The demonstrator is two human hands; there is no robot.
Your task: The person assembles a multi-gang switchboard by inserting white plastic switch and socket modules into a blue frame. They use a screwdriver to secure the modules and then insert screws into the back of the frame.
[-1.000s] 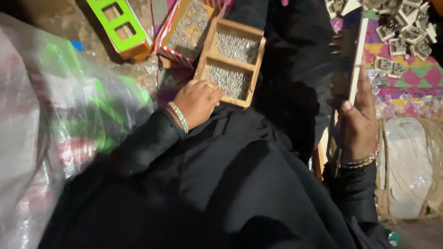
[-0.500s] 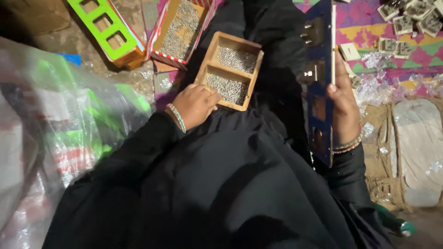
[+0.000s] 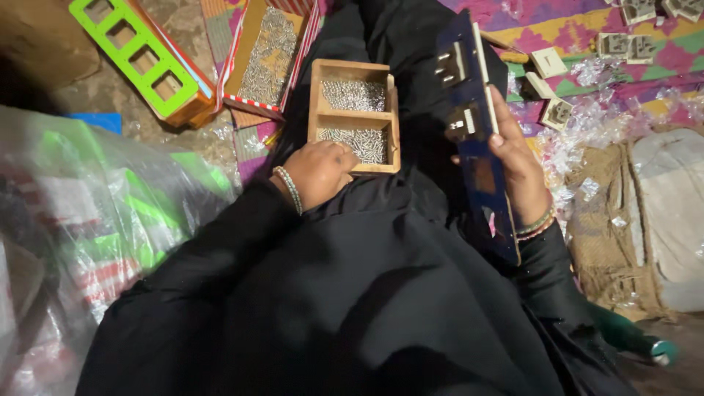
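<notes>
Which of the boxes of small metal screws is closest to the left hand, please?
The small wooden box with two compartments: the left hand rests at its near corner, whereas the red-striped box lies farther off.

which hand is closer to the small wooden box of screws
Left. The left hand rests at the near edge of the wooden box; the right hand is off to its right, holding a blue board.

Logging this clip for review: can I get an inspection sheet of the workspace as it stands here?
Surface: patterned mat on the floor; black garment across the lap.
Job's things: two-compartment wooden box of small metal pieces; dark blue board with pale fittings.
Clutter: green frame, red-edged tray, loose pale fittings, plastic bag.
Grippers: left hand at the box's near edge, fingers curled; right hand holds the board.
Cables: nothing seen.
Surroundings: burlap sack, dim.
</notes>
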